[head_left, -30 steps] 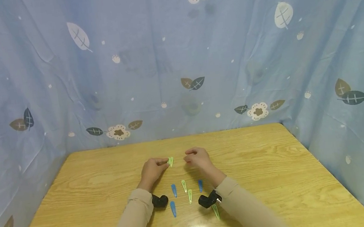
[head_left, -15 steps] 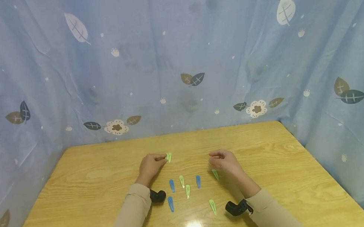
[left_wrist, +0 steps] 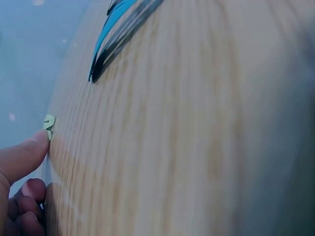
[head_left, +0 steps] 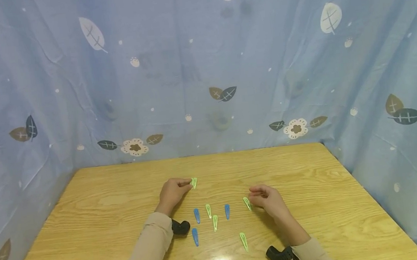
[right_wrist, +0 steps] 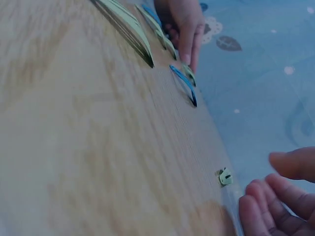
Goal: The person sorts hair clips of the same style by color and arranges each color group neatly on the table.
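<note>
Pinching a pair of green clips between thumb and fingers of the left hand, toward the far edge of the table, left of its middle. Holding the right hand loose, fingers slightly bent and released, just beside a lone green clip. Between the forearms and closer to the near edge, showing three blue clips and three other green clips, all lying apart. Wearing beige sleeves; facing a blue curtain with printed leaves and flowers beyond the far edge.
</note>
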`<action>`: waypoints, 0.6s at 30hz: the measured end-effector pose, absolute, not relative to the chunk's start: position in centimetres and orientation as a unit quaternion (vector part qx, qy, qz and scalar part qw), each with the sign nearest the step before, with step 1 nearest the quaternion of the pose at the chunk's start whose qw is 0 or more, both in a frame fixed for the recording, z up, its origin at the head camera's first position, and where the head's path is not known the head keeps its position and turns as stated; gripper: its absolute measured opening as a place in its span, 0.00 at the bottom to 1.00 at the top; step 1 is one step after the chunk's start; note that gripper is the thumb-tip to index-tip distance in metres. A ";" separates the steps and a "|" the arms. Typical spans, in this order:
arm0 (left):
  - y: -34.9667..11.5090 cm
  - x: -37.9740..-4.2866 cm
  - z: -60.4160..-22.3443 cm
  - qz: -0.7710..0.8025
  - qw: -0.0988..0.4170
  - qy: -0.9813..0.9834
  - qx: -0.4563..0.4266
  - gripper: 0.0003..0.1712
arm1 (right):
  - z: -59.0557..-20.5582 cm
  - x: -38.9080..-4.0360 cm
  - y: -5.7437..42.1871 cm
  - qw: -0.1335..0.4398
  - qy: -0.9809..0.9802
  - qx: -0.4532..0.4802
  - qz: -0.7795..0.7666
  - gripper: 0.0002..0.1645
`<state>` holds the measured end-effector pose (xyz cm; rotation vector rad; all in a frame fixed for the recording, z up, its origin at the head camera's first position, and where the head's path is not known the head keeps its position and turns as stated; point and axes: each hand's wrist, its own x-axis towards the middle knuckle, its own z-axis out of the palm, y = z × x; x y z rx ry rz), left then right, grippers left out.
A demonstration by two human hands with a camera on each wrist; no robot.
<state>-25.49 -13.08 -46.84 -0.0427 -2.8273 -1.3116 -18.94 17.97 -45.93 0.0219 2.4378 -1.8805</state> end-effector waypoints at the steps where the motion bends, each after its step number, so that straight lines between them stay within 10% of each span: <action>1: -13.0 -25.4 -46.8 -0.420 0.014 -0.907 -0.015 0.15 | -46.1 -18.9 18.0 0.029 0.797 0.006 -0.603 0.19; 18: -13.0 -25.7 -46.9 -0.409 0.008 -0.912 -0.007 0.15 | -47.2 -18.8 17.3 -0.019 0.875 -0.036 -0.483 0.13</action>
